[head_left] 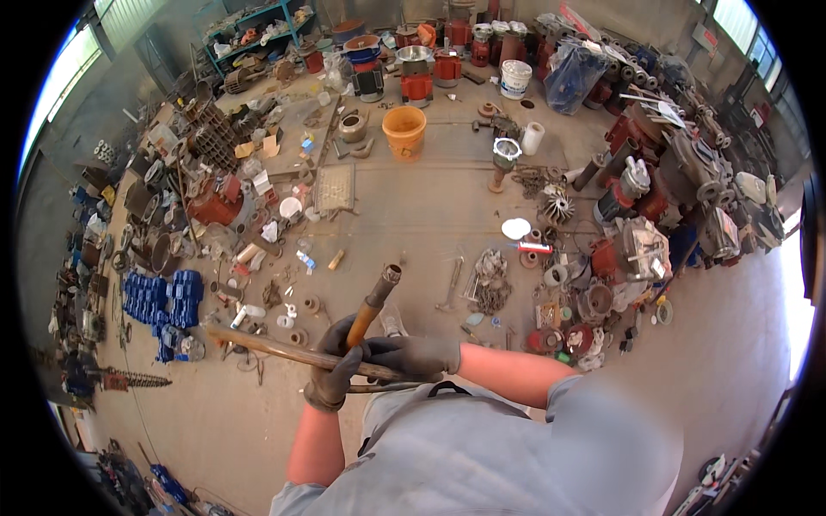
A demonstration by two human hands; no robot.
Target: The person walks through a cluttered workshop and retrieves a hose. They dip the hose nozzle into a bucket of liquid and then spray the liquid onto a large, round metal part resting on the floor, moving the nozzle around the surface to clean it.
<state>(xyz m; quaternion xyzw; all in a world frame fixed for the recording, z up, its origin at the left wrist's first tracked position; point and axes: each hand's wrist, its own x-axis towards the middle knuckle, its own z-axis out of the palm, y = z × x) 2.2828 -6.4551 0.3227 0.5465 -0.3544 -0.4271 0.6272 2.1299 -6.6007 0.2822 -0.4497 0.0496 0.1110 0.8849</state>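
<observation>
Dark work gloves cover both of my hands, which meet in front of my waist. My left hand (pixel 330 368) is closed around a long wooden pole (pixel 275 347) and lies against the lower end of a metal shaft (pixel 376 301). The shaft tilts up and away, with a dark, collared, open top and a yellow-brown lower part. My right hand (pixel 411 354) reaches in from the right, its fingers closed at the shaft's lower end, over the pole's near end. Its fingertips are partly hidden. Just below runs a thin dark rod (pixel 379 388); what supports it is unclear.
An orange bucket (pixel 404 135) stands ahead on the concrete floor. A hammer (pixel 452 282) and a heap of chain (pixel 492 288) lie before me. Blue castings (pixel 163 303) and a red motor housing (pixel 215 202) sit left. Pumps and metal parts (pixel 632 245) crowd the right.
</observation>
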